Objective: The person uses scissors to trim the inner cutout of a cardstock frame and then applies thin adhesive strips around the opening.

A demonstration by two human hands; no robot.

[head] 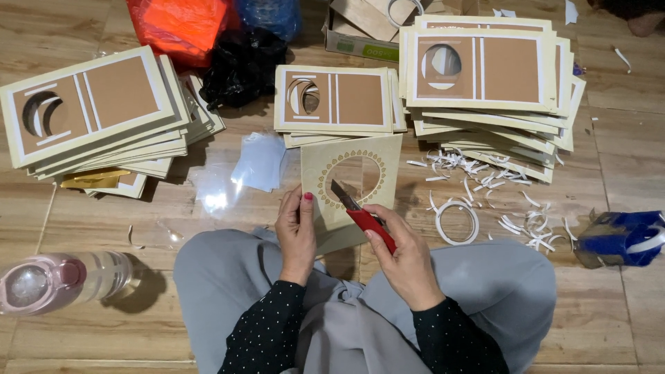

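**Head view: trimming a round window in a cream card**

Head camera looks down on a person seated on the wooden floor (83,208). The right hand (405,260) is closed around a red utility knife (364,216), blade tip resting just inside the left edge of the round cut-out of a cream card (350,187). The left hand (296,232) pinches the card's near left edge, thumb on top, holding it tilted over the lap.

To cut cleanly, I judge the blade should follow the circle in short strokes while the left hand turns the card, its fingers staying behind the blade's path.

Just right of the hands lie white paper trimmings (478,187) and a paper ring (456,221). Farther off stand stacks of framed cards: far left (97,111), centre (336,100), far right (488,76). A pink-capped bottle (62,277) lies near left.
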